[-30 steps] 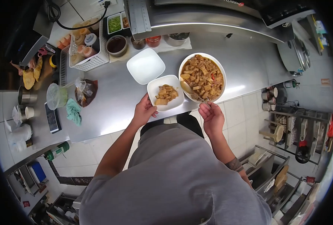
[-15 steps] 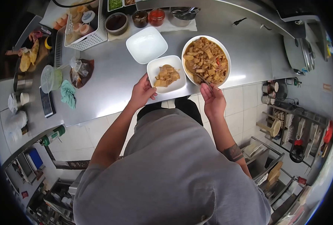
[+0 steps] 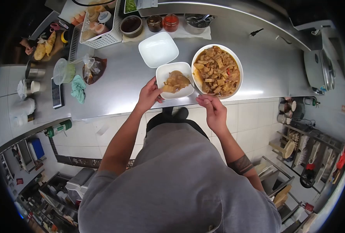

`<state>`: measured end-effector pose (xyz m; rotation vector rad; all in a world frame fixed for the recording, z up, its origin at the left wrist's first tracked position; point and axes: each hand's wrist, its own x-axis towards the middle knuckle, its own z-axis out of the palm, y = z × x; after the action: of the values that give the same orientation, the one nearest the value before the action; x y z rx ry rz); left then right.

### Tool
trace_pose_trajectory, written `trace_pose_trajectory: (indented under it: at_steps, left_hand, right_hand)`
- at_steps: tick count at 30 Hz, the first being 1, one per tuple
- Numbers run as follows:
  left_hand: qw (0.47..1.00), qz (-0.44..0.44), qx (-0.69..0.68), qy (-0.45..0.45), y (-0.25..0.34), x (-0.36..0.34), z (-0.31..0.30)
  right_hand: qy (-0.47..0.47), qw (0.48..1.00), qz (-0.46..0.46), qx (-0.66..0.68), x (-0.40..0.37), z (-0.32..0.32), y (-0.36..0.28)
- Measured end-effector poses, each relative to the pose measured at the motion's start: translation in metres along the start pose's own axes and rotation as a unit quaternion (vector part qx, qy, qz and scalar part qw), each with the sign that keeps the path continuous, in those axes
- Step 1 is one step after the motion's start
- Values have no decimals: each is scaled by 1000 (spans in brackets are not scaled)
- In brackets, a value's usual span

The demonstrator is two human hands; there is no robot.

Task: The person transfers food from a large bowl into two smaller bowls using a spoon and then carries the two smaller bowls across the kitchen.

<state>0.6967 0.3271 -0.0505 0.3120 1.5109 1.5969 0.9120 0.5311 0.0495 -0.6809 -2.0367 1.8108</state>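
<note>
My left hand [image 3: 150, 95] grips the near left side of a small square white bowl [image 3: 164, 70], thumb over the rim. Brown stewed chunks in sauce [image 3: 175, 81] lie in it. My right hand [image 3: 212, 110] is closed in a pinch on the handle of a spoon [image 3: 188, 80], whose head is over the food in the small bowl. Just right of that bowl stands a large round white bowl [image 3: 240, 79], full of the same brown stew [image 3: 218, 70]. Behind the small bowl is a second square white bowl [image 3: 158, 49] with nothing in it.
Along the back of the steel counter [image 3: 122, 89] stand a white basket of bottles [image 3: 102, 40], a dark sauce tub [image 3: 131, 25], a red jar [image 3: 171, 23] and a metal pot [image 3: 195, 25]. A green cloth [image 3: 78, 89], a bagged sauce [image 3: 95, 70] and a phone [image 3: 57, 93] lie left.
My right hand has moved the spoon left from the large bowl to over the small bowl. My left hand keeps its hold on the small bowl. The whole view has shifted slightly.
</note>
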Motion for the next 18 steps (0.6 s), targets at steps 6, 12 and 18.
trace_pose_trajectory:
  at_steps: [6,12,18]
  left_hand:
    - [998,-40,-30,36,14,4,11]
    - [998,-38,-14,47,13,2,15]
    - [999,-39,-7,-22,6,6,1]
  right_hand:
    - [56,998,21,37,-10,-12,-3]
    - [255,869,195,375,-18,-29,2]
    - [338,808,239,420,-5,-12,6]
